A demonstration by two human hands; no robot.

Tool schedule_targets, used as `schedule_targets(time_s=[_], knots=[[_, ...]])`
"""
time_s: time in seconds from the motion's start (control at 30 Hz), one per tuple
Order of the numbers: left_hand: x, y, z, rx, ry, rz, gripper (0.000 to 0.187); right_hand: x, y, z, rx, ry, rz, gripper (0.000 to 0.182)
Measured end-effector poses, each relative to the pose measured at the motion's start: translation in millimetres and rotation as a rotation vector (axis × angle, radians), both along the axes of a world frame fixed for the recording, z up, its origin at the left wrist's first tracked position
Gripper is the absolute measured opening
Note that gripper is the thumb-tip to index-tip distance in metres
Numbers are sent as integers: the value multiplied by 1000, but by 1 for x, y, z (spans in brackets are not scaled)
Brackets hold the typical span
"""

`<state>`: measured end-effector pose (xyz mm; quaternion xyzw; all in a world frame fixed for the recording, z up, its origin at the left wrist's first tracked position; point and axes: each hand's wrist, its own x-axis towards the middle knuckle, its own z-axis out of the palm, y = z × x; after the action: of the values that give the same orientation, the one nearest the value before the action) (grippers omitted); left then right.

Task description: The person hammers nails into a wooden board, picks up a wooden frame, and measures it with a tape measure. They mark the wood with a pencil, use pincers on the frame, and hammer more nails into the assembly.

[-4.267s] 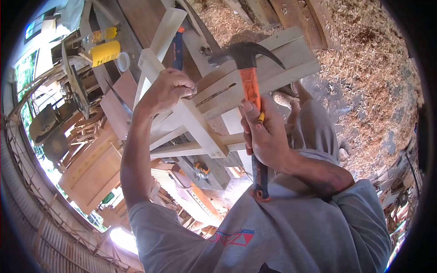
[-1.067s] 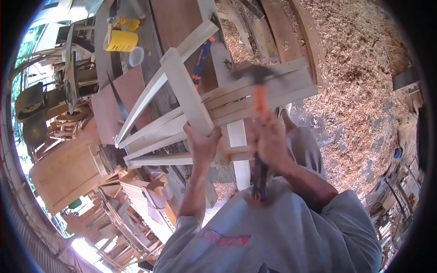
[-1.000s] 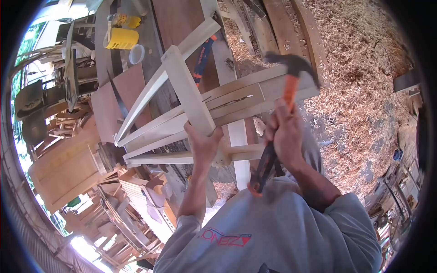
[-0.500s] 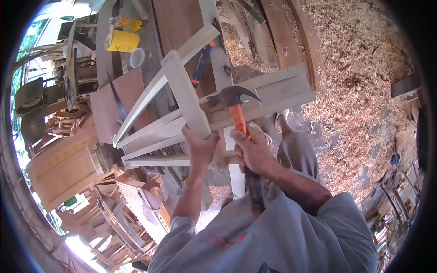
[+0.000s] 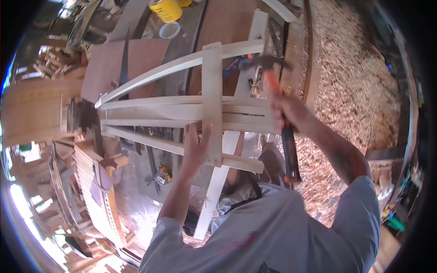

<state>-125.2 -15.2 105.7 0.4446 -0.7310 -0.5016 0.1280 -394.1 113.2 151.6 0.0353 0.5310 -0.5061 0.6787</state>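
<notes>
My right hand (image 5: 293, 111) is wrapped round the handle of a claw hammer (image 5: 271, 81), slightly blurred, with its dark head raised to the right of a pale wooden frame (image 5: 150, 73). The frame has long strips that meet at the left and fan out to the right. A flat crosspiece (image 5: 212, 100) lies over the strips. My left hand (image 5: 197, 144) grips the frame at the left edge of this crosspiece, its fingers bent over the wood and the thumb side against it.
A yellow container (image 5: 165, 10) and a round white lid (image 5: 170, 30) are on the workbench (image 5: 175, 59). A blue and orange tool (image 5: 236, 63) lies behind the frame. Wood shavings (image 5: 339, 91) cover the ground at right. A pale board (image 5: 214, 195) slants below the frame.
The frame has turned so that its crosspiece stands upright in view. My right hand and the hammer have moved right and up, and my left hand has shifted along the crosspiece.
</notes>
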Motion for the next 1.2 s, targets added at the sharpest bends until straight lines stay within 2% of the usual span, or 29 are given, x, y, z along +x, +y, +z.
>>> schedule_targets(time_s=[0.03,0.07,0.1,0.13,0.17,0.23,0.3,0.37,0.4,0.47,0.5,0.57,0.7,0.77,0.87,0.97,1.0,1.07,1.1,1.17,1.2], knots=[[7,7,1,6,2,44,52,-27,-22,-6,-148,7,-62,25],[14,18,4,-162,-33,72,50,-50,-39,-12,-290,4,-119,28],[19,30,9,-327,-78,102,49,-59,-53,-8,-277,-4,-66,28],[23,39,18,-323,-88,160,41,-68,-67,0,-299,0,-207,29],[29,48,18,-316,-105,196,41,-73,-77,2,-316,-2,-360,31],[38,58,16,-446,-146,317,37,-95,-34,-22,-346,143,167,28],[26,48,20,-444,-154,400,33,-78,-20,28,8,610,760,26],[-1,17,30,-476,-49,405,31,-72,8,4,-420,868,1161,24],[-15,-2,27,-527,-33,384,32,-67,6,-11,-432,872,1154,24],[-63,-56,22,-688,-16,252,37,-52,-16,-28,-776,922,1514,24],[-89,-83,18,-779,-21,149,41,-48,-31,-24,-781,926,1505,24],[-126,-105,11,-823,105,105,48,-44,-60,-17,-390,770,1699,28],[-174,-127,0,-888,52,-50,54,-56,-88,-35,-470,746,1609,32],[-187,-131,3,-605,-290,-338,55,-64,-88,-69,-726,902,1579,33],[-193,-128,-7,-701,-246,-295,51,-74,-87,-45,-663,864,1537,35],[-199,-136,-12,-682,-282,-260,49,-75,-86,-25,-561,831,1545,36],[-200,-138,-11,-683,-281,-275,49,-72,-86,-36,-557,830,1531,36],[-202,-140,-8,-665,-313,-319,45,-61,-87,-66,-713,869,1585,35],[-203,-139,-6,-671,-315,-331,45,-57,-88,-54,-714,872,1571,35],[-202,-138,-3,-612,-402,-344,46,-51,-91,-18,-477,797,1653,29],[-205,-136,-3,-614,-402,-342,46,-56,-92,-23,-478,799,1654,29]])
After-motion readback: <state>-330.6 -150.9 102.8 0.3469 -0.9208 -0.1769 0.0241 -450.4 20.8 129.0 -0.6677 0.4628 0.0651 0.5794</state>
